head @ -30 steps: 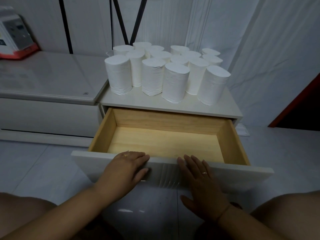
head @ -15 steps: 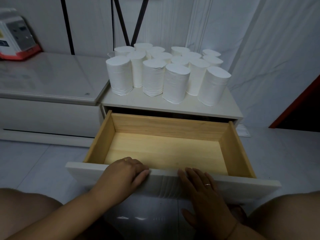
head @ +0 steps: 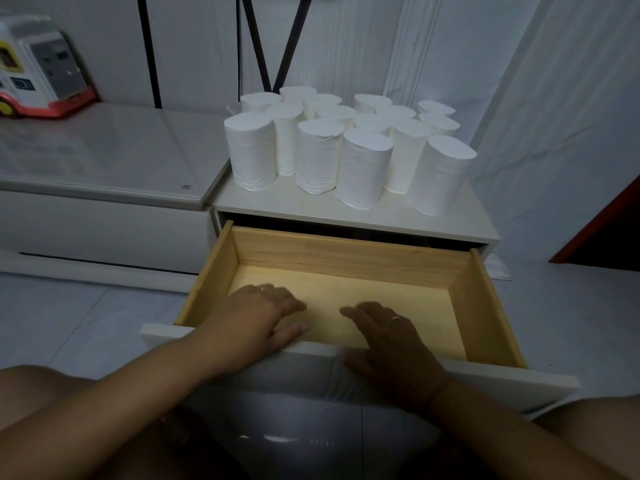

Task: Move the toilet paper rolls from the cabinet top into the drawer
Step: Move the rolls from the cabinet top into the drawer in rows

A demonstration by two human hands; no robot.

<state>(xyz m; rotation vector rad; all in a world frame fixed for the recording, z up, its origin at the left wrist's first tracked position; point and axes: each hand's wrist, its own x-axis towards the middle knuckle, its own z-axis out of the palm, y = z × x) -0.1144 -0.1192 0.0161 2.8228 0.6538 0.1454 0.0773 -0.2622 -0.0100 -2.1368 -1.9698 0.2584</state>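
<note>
Standing oval rolls (head: 363, 168), wooden drawer (head: 346, 255)

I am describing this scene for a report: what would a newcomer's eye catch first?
First, the dense cluster of white toilet paper rolls standing upright on the cabinet top, centre back. Below it, the open wooden drawer shows a bare floor, and the left hand and right hand reach over its front edge, fingers extended.
</note>
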